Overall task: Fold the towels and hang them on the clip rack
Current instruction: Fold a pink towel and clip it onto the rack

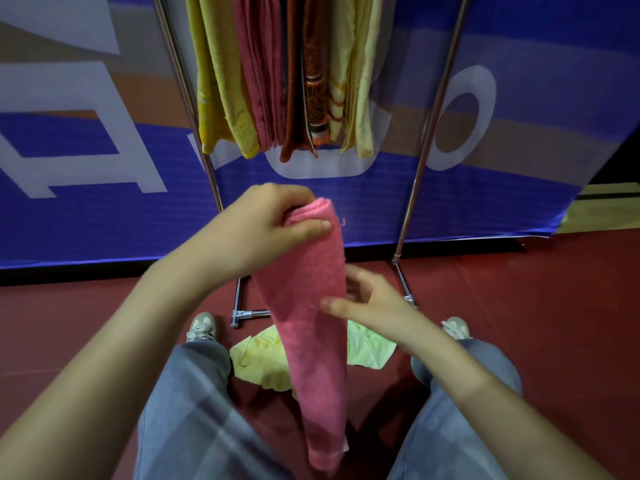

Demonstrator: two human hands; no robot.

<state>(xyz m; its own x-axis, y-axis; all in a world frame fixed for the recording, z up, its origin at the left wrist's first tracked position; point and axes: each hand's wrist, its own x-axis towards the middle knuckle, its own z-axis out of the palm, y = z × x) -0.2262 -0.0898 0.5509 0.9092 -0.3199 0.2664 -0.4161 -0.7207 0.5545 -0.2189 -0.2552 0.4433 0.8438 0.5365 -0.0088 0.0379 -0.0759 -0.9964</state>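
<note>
Towels showed in three spots. One pink towel [311, 323], folded into a long narrow strip, hung straight down between the two hands. Above the fingers, a row of hung towels [263, 81] filled the clip rack [433, 133]: yellow, pink, rust, patterned orange and pale yellow, packed too close for an exact count, seven at least. Below the fingers, a pale yellow-green heap [259, 362] lay on the red floor [554, 323] between two shoes [202, 325]; whether it was one towel or two I could not tell.

Left hand [273, 220] gripped the folded top end of the pink towel, fingers curled over it and thumb [311, 226] pressed flat on the front. Right hand [374, 299], lower down, pinched the strip's right edge loosely, thumb [337, 304] across the front and the other fingers half-curled behind. The strip's bottom end hung free between the knees.
</note>
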